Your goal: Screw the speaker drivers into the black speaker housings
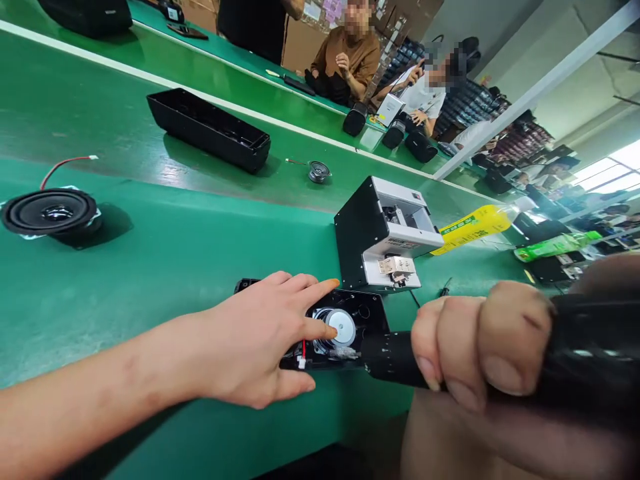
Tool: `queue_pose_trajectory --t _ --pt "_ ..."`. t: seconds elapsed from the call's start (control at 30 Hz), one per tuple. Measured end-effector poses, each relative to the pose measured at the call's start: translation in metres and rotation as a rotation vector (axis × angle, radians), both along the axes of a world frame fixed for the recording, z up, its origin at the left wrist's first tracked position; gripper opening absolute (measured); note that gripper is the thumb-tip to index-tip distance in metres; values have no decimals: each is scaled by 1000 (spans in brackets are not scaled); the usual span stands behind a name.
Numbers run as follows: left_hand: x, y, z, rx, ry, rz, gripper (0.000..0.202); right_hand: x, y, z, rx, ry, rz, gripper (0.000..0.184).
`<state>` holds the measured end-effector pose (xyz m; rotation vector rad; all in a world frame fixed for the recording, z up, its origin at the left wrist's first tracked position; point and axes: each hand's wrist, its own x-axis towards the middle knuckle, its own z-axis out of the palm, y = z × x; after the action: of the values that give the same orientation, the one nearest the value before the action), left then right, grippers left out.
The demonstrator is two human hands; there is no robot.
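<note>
My left hand (260,333) lies spread, pinning the speaker (340,327) in its housing (367,313) at the table's near edge, while my right hand (480,343), fisted round the screwdriver (395,357), must seat its tip squarely on a screw.

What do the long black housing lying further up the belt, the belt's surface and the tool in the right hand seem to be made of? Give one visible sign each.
Long black housing: probably moulded plastic, matt; thin walls, inner ribs.
Belt surface: likely rubbery or PVC sheet, green, semi-gloss; soft reflections.
Tool in the right hand: seemingly hard black plastic, glossy highlights.
</note>
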<state>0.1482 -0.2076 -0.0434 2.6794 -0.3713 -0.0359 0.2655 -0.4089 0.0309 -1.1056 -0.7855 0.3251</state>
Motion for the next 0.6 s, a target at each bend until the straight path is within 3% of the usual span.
queue_pose_trajectory --t 0.1,0.23,0.6 --pt "1 -1 3 0 45 -9 53 3 -1 -16 -7 -23 109 17" --pt "1 -1 3 -13 70 7 56 6 2 -33 34 -43 87 37" --pt "3 -2 5 7 33 -14 56 5 8 -41 2 -46 23 40"
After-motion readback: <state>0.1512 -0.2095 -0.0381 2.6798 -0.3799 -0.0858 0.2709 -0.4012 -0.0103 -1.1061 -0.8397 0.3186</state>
